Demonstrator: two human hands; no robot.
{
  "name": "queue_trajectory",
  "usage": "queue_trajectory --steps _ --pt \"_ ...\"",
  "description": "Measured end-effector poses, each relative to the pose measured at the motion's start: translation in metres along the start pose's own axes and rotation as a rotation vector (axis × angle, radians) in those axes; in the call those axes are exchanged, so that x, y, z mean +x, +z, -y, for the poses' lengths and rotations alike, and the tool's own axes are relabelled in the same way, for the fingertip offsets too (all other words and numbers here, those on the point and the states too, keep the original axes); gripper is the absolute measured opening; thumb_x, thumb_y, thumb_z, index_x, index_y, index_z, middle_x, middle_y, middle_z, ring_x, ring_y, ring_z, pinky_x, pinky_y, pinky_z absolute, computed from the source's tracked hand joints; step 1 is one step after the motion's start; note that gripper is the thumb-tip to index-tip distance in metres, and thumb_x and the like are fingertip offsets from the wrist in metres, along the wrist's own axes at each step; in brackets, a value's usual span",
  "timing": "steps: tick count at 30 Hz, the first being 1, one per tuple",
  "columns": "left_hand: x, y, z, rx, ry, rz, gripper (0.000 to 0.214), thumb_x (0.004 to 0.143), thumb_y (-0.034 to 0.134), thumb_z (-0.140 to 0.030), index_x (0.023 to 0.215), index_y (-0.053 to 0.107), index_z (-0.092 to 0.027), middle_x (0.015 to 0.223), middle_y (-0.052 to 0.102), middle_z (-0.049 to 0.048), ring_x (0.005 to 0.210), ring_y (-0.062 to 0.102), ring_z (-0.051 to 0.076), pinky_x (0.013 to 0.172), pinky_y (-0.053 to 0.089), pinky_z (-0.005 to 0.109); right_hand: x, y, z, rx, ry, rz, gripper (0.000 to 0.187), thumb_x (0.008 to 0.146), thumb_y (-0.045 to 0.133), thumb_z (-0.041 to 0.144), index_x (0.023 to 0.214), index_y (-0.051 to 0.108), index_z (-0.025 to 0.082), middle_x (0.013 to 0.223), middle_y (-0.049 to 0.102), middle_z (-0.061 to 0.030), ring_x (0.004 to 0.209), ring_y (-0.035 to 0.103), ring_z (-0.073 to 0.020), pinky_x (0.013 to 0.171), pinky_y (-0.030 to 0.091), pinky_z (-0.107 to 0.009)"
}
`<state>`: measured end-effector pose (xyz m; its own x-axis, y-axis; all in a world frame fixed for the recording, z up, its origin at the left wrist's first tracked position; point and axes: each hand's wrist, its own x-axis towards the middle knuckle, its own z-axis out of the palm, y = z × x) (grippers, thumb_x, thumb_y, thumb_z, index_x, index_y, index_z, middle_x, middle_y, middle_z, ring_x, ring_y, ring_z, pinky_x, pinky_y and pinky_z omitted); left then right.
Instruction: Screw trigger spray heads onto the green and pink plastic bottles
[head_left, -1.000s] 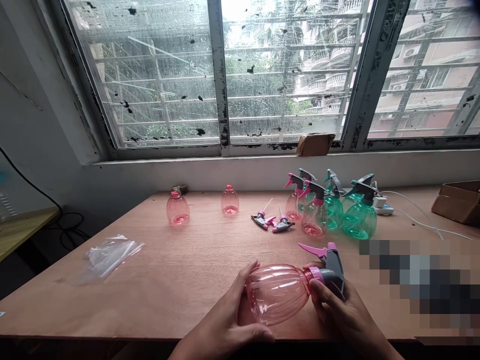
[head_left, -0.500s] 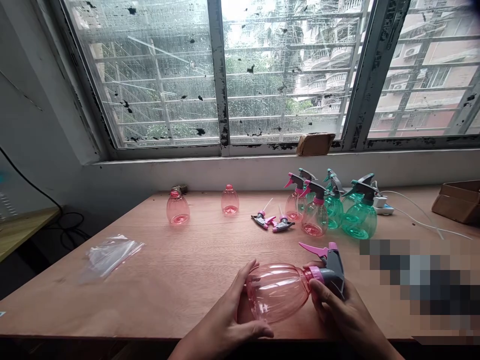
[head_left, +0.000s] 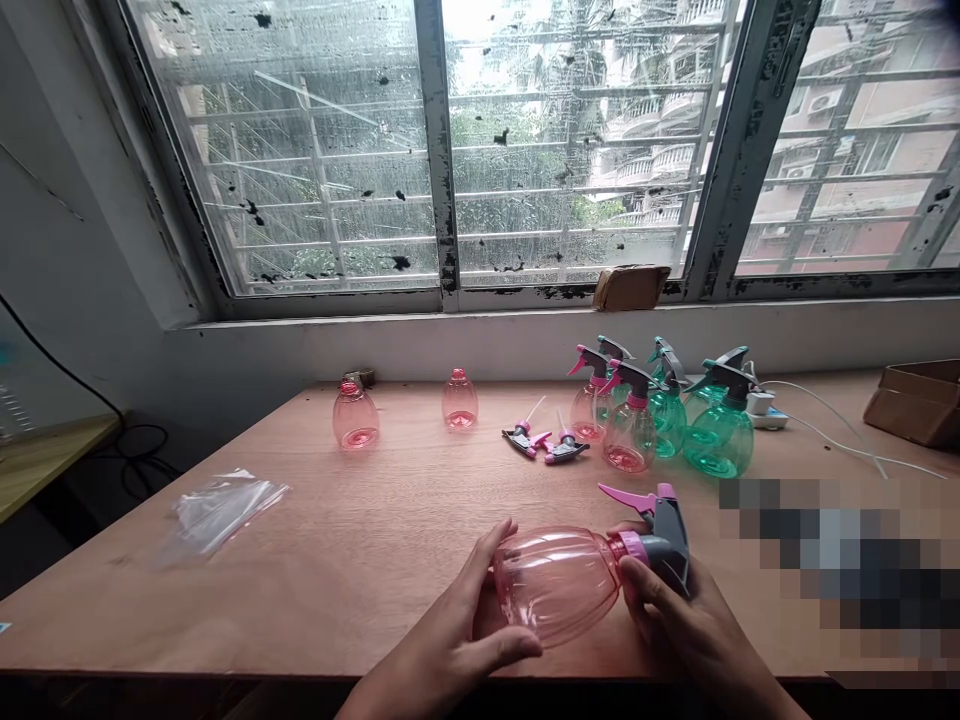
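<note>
A clear pink spray bottle [head_left: 559, 583] lies on its side just above the wooden table [head_left: 360, 530], near the front edge. My left hand [head_left: 450, 640] cups the bottle's round base, thumb over the top and fingers underneath. My right hand [head_left: 686, 625] is closed round the pink collar and the grey spray head [head_left: 664, 535], whose pink trigger points up and left.
Two capless pink bottles [head_left: 355, 416] [head_left: 460, 400] stand at the back. Two loose spray heads [head_left: 546, 443] lie beside a cluster of capped pink and green bottles [head_left: 675, 415]. A plastic bag [head_left: 217, 510] lies left, a cardboard box [head_left: 919, 402] far right, white cables behind.
The bottle has turned very slightly in my hands and my left fingers have shifted a little along its base. Everything else stays put.
</note>
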<state>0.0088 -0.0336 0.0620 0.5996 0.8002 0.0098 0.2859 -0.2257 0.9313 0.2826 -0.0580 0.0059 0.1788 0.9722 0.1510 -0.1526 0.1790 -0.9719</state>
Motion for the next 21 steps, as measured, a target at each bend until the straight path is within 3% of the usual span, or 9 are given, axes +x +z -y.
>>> queue_trajectory --steps 6,14,18,21 --pt "-0.0017 0.0003 -0.0059 0.025 -0.033 -0.003 0.108 0.078 0.086 -0.025 0.162 0.019 -0.034 0.172 0.02 0.0028 0.156 0.019 0.035 0.129 0.013 0.05 0.0008 -0.0002 0.0009 -0.054 -0.026 0.025 0.035 0.089 0.075 0.05 0.105 0.067 0.02 0.06 0.057 0.0056 0.049 0.045 -0.0115 0.046 0.034 -0.025" --pt "-0.0013 -0.0004 0.0002 -0.014 0.018 0.011 0.076 0.1 0.057 -0.052 0.162 0.021 -0.029 0.172 0.02 0.0038 0.157 0.017 0.03 0.13 0.011 0.048 0.0007 -0.001 0.0014 -0.047 -0.004 0.03 0.033 0.088 0.075 0.05 0.098 0.066 0.02 0.059 0.057 0.0052 0.05 0.046 -0.0121 0.047 0.035 -0.025" --pt "-0.0005 0.0011 -0.0031 -0.029 -0.023 0.01 0.091 0.088 0.078 -0.034 0.16 0.024 -0.032 0.171 0.023 0.002 0.157 0.019 0.03 0.13 0.012 0.047 0.0009 0.0003 0.0018 -0.024 0.001 0.014 0.037 0.086 0.077 0.052 0.1 0.067 0.019 0.059 0.057 0.0047 0.048 0.045 -0.0126 0.045 0.035 -0.025" --pt "0.0 0.0015 -0.0054 0.0 -0.03 0.0 0.103 0.078 0.086 -0.022 0.16 0.024 -0.034 0.17 0.026 0.0013 0.156 0.023 0.029 0.129 0.016 0.044 0.0007 0.0007 0.003 -0.054 -0.021 0.026 0.035 0.087 0.076 0.053 0.087 0.066 0.019 0.055 0.055 0.0052 0.047 0.044 -0.0121 0.045 0.034 -0.025"
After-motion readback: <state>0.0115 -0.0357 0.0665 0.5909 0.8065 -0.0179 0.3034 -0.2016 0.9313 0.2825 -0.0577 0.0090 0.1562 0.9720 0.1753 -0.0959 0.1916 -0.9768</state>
